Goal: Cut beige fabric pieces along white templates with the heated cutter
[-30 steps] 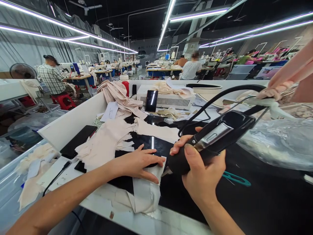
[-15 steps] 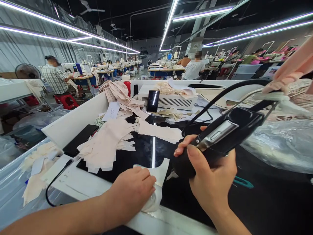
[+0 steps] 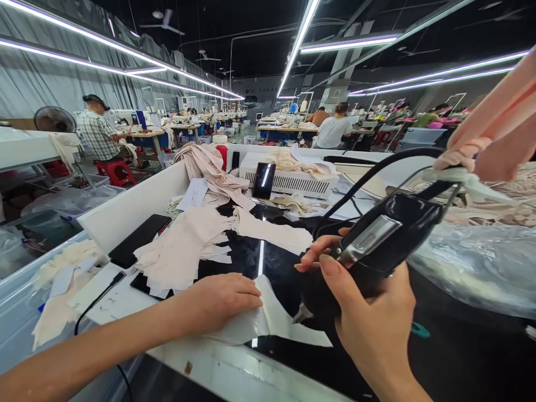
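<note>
A black corded handheld power tool slants in my right hand, whose fingers and thumb are wrapped round its body. Its small metal tip points down at the glossy black surface. Pink cloth is knotted at the tool's upper end. Palm down, my left hand lies on a curved cream fabric piece, fingers outstretched and close together. One end of this piece reaches right, just below the metal tip. Whether tip and fabric touch, I cannot tell.
Stacked cream fabric pieces and a single strip lie beyond my hands. A dark phone leans on a white vented box; a black flat device sits left. Clear plastic lies right. People sit farther back.
My left hand has gone from a closed grip on the fabric to lying flatter on it. The cream piece has turned and now stretches right. The tool stays in my right hand.
</note>
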Action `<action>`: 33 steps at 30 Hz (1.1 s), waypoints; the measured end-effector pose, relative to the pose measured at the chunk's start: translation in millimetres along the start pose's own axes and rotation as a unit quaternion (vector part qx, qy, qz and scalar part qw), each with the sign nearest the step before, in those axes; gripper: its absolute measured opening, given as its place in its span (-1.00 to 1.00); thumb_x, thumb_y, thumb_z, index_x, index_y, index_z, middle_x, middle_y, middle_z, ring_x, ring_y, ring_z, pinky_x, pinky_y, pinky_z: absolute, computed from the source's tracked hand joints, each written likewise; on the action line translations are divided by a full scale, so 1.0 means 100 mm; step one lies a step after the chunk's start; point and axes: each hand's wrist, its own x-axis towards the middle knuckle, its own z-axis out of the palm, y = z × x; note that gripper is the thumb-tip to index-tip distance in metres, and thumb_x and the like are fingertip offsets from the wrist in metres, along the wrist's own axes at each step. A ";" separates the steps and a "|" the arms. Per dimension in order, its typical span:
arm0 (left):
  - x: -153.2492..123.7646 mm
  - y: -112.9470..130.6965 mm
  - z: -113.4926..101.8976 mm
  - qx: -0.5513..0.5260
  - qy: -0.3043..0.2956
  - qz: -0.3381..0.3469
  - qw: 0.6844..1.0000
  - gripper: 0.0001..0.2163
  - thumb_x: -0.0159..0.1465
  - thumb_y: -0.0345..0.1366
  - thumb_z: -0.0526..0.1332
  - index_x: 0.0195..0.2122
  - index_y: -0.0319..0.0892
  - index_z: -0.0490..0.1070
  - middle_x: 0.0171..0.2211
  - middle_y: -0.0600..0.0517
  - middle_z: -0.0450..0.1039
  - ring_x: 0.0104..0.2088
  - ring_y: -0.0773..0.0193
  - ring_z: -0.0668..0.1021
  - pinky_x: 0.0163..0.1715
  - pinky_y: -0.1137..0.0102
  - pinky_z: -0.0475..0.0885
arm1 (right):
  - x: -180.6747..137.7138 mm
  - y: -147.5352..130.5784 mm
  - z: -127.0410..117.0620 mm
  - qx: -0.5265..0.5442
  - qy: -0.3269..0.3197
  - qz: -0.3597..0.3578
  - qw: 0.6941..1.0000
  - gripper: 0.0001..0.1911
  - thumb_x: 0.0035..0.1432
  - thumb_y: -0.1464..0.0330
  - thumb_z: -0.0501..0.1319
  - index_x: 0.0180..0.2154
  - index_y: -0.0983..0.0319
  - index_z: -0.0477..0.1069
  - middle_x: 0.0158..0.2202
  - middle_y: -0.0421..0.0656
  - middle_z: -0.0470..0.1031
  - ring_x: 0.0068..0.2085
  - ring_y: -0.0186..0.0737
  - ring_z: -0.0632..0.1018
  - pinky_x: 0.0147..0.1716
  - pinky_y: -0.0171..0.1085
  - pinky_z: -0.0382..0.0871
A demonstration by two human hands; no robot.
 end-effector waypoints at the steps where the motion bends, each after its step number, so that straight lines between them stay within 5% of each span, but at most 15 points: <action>1: 0.05 0.00 0.02 0.000 0.018 -0.017 1.000 -0.62 0.60 -0.61 0.22 0.33 -0.23 0.65 0.29 -0.17 0.76 0.32 0.10 0.77 0.39 0.29 0.65 | 0.00 0.01 0.01 0.012 0.002 0.001 1.000 -0.50 0.23 -0.06 0.72 -0.04 0.03 0.63 -0.23 -0.27 0.77 -0.41 -0.20 0.76 -0.36 -0.23 0.81; 9: 0.47 -0.04 0.24 0.002 0.039 -0.078 0.996 -0.73 0.65 -0.54 0.22 0.20 -0.22 0.68 0.15 -0.16 0.75 0.17 0.08 0.79 0.26 0.23 0.74 | -0.06 0.02 -0.01 0.025 0.031 0.000 0.999 -0.49 0.21 -0.01 0.72 -0.03 0.05 0.59 -0.36 -0.30 0.70 -0.48 -0.18 0.69 -0.45 -0.21 0.72; 14: 0.37 -0.06 0.28 0.029 0.015 -0.063 0.997 -0.73 0.59 -0.60 0.22 0.12 -0.22 0.67 0.14 -0.16 0.74 0.15 0.07 0.79 0.22 0.25 0.75 | -0.15 -0.01 -0.13 0.012 0.041 0.024 0.999 -0.44 0.19 -0.01 0.74 0.05 0.02 0.59 -0.38 -0.30 0.69 -0.46 -0.14 0.68 -0.43 -0.16 0.73; 23: 0.22 -0.02 0.30 0.061 0.051 -0.012 0.997 -0.71 0.68 -0.53 0.21 0.32 -0.31 0.62 0.27 -0.26 0.74 0.30 0.07 0.77 0.32 0.29 0.73 | -0.20 -0.04 -0.28 0.026 0.025 0.058 0.998 -0.50 0.24 0.06 0.74 0.06 -0.01 0.62 -0.34 -0.28 0.70 -0.41 -0.14 0.71 -0.35 -0.13 0.80; 33: 0.25 0.06 0.27 0.078 0.054 -0.029 0.995 -0.78 0.67 -0.54 0.22 0.22 -0.24 0.61 0.21 -0.13 0.75 0.21 0.15 0.78 0.26 0.34 0.73 | 0.09 0.09 0.13 0.087 0.094 0.020 0.992 -0.39 0.05 0.04 0.80 0.00 0.03 0.60 -0.41 -0.32 0.65 -0.49 -0.16 0.62 -0.43 -0.16 0.69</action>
